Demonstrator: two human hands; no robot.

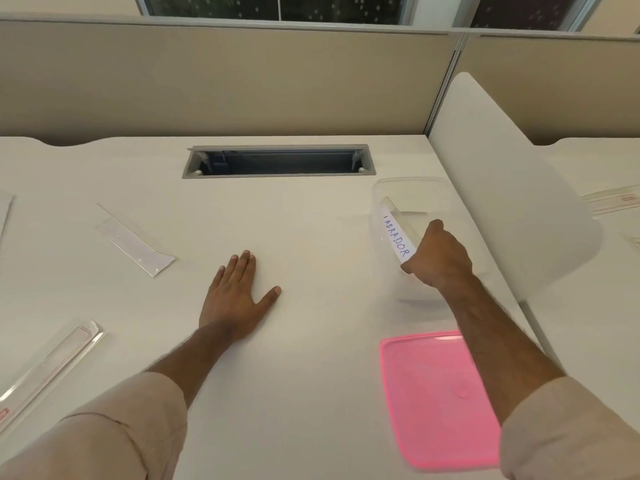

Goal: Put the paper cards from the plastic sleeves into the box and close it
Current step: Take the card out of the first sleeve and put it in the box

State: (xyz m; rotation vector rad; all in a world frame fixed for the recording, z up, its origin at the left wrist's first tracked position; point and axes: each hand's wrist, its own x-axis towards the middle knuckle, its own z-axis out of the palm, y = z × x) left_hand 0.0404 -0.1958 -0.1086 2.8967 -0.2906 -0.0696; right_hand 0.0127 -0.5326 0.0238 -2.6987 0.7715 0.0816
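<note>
A clear plastic box (412, 188) stands open at the right of the white desk. My right hand (438, 256) reaches into it, pinching the near end of a white paper card (394, 233) with "LABRADOR" written on it; the card slants inside the box. The pink lid (433, 396) lies flat in front of the box, partly under my right forearm. My left hand (239, 296) rests flat on the desk, fingers spread, holding nothing. A plastic sleeve (135, 242) lies to its left, and another sleeve (48, 365) sits at the near left.
A grey cable slot (277, 161) is cut into the desk at the back. A white divider panel (512, 188) rises just right of the box. More sleeves (613, 200) lie on the neighbouring desk beyond it. Beige partition walls close the back.
</note>
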